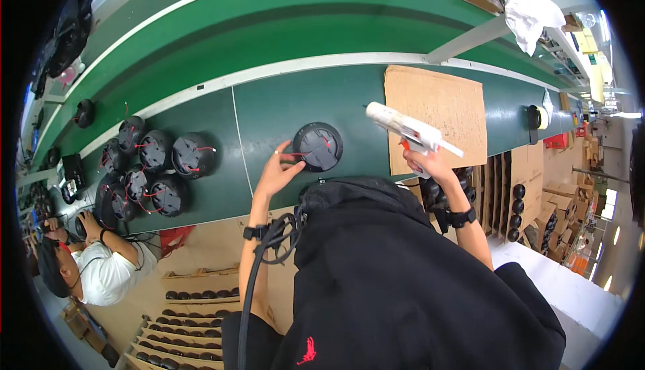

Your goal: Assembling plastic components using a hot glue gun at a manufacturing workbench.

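A round black housing (318, 147) with a grey inner face and red wires lies on the green bench in front of me. At its left edge is my left hand (277, 170), thumb and fingers apart, near a short red wire. The fingertips look to be at the rim; whether they press on it I cannot tell. My right hand (430, 164) is closed round the grip of a white pistol-shaped gun (406, 127) with an orange trigger. Its thick barrel points up and left, above the edge of a cardboard sheet (440, 101).
Several similar black housings (153, 152) with red wires stand grouped on the left of the bench. Beyond a pale rail runs a green belt (282, 31). A co-worker (107, 269) in a white shirt sits at far left. Below are racks (181, 336) of black round parts.
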{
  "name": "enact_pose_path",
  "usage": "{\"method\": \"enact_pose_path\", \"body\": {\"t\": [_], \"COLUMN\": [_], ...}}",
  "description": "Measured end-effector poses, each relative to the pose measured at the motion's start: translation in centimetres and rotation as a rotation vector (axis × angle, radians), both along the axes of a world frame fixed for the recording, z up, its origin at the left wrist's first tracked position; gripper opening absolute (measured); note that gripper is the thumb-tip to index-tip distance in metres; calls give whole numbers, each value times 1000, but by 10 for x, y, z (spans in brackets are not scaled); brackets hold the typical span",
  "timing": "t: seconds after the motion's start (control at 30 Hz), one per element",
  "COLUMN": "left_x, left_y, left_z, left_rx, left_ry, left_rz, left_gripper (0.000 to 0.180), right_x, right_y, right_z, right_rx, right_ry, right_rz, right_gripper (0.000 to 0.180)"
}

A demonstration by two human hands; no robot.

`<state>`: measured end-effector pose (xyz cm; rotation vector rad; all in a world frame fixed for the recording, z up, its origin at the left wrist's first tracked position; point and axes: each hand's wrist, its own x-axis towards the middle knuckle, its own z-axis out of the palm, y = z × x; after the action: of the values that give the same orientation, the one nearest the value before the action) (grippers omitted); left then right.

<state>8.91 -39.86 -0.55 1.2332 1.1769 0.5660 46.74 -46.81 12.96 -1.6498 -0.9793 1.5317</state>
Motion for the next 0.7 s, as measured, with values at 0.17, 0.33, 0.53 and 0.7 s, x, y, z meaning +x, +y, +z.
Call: {"method": "enact_pose_path", "body": {"t": [0.17, 0.33, 0.53, 0.7], "left_x": [9, 13, 32, 24], "left_y": [22, 48, 64, 54], "left_z": [28, 31, 54, 53], "left_rx": [4, -158, -1, -49], "left_ry": [88, -210, -174, 128], "left_rz": [-218, -296, -364, -621], "left_gripper": [55, 37, 33, 30], "right_x": [-11, -26, -39, -48], "right_y": [-16, -26, -27, -23], "right_z": [-2, -9, -14, -9], "right_rx": [-91, 81, 317, 445], "right_ry": [-137, -204, -385, -395], "right_rz": [223, 525, 674, 668], "right_gripper": [22, 24, 41, 37]}}
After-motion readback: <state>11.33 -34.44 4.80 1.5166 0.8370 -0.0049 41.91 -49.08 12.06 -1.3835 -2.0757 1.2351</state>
